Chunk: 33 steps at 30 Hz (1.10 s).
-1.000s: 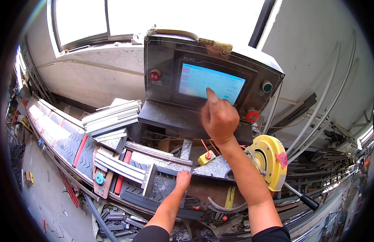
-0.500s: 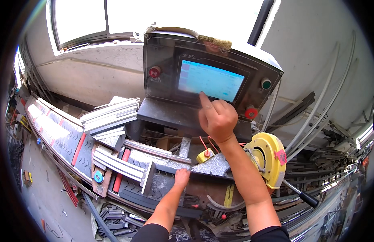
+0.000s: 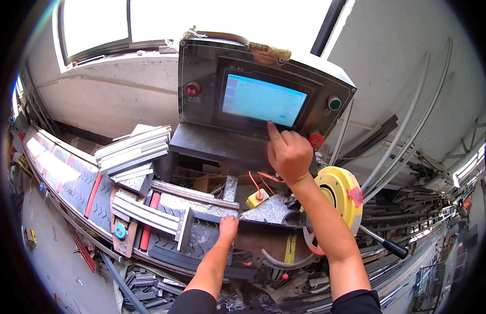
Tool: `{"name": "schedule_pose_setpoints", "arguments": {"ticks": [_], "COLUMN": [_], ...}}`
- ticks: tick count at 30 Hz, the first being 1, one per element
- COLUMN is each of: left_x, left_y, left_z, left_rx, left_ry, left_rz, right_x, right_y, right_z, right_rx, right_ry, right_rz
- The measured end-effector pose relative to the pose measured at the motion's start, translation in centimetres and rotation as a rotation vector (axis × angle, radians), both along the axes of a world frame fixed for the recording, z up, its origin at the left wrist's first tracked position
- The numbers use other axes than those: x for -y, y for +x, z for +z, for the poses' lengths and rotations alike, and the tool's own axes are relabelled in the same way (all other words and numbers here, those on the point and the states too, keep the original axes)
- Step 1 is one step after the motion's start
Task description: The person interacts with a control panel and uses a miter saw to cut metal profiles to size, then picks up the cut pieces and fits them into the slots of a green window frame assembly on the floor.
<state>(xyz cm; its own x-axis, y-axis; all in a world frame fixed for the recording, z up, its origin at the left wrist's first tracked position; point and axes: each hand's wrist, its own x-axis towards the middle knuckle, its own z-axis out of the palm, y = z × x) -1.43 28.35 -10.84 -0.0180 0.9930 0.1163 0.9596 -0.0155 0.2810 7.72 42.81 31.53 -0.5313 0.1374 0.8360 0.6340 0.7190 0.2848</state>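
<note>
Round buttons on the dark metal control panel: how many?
3: round red button left of the rectangular bluish screen, round green button right of it, second red button lower right, beside the right hand. That hand could hide another.

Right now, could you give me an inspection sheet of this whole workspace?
Surface: dark chevron-patterned machine bed, pale dust in places.
Things: lit blue rectangular touchscreen in a dark grey metal control box; dark grey straight bar.
Clutter: heap of grey offcuts below the bed.
Hands: left hand at the bar's right end, grip unclear; right hand has its index finger extended at the touchscreen's lower edge, contact unclear.
Cables: thin red cable at a small yellow box.
Surroundings: white wall, bright framed window.
</note>
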Motion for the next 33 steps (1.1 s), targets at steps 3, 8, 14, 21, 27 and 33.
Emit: {"name": "schedule_pose_setpoints", "arguments": {"ticks": [3,8,14,21,27,33], "left_x": [-0.1,-0.1,0.3,0.6,-0.5,-0.4], "left_y": [-0.3,-0.3,0.0,-0.2,-0.3,0.2], "left_z": [-0.1,0.0,-0.6,-1.4,1.1,0.0], "left_rx": [-0.012,-0.013,-0.022,-0.04,0.062,0.038], "left_ry": [-0.015,0.019,0.045,-0.054,0.094,0.046], "left_rz": [0.012,0.018,0.015,0.01,-0.003,0.015], "right_x": [0.1,0.3,0.3,7.2,17.2,16.8], "right_y": [0.0,0.3,0.6,5.2,19.7,27.8], "right_z": [0.0,0.0,-0.3,-0.8,8.2,11.9], "right_rx": [-0.028,-0.133,-0.197,-0.058,0.214,0.397], "right_ry": [-0.016,-0.02,-0.021,-0.231,-0.266,-1.36], "right_rz": [0.039,0.045,-0.011,0.269,-0.268,-0.898]}}
